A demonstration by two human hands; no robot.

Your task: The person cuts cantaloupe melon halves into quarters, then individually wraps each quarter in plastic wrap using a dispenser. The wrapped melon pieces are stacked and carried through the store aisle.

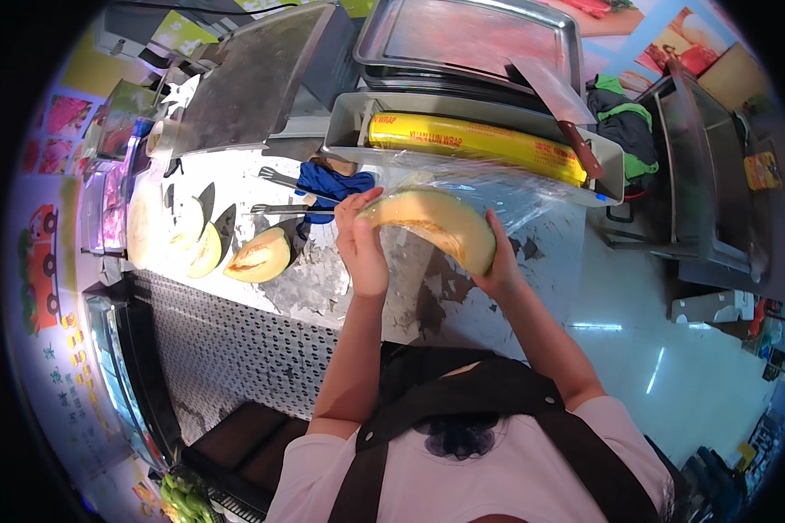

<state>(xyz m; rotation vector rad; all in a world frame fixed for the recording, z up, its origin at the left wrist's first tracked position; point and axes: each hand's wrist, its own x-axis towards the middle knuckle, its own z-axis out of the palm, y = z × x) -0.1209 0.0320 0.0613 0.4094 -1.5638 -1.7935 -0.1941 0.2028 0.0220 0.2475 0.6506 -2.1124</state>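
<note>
Between my two hands I hold a long wedge of melon (pixel 441 225) above the worktable, its orange flesh and hollow facing me. My left hand (pixel 361 245) grips its left end, and my right hand (pixel 500 261) holds its right end. Just behind the wedge, clear plastic film (pixel 484 186) hangs from a yellow roll of cling wrap (pixel 464 140) in a long grey box. Other melon pieces lie to the left: one cut piece (pixel 259 256) by itself, another (pixel 206 252) beside more pieces in bright glare.
A cleaver (pixel 579 147) rests across the wrap box (pixel 353 121). Metal trays (pixel 464 33) are stacked behind it. Tongs (pixel 288 210) and a blue cloth (pixel 333 183) lie left of my hands on the peeling worktable (pixel 314 281). A metal rack (pixel 687 163) stands at right.
</note>
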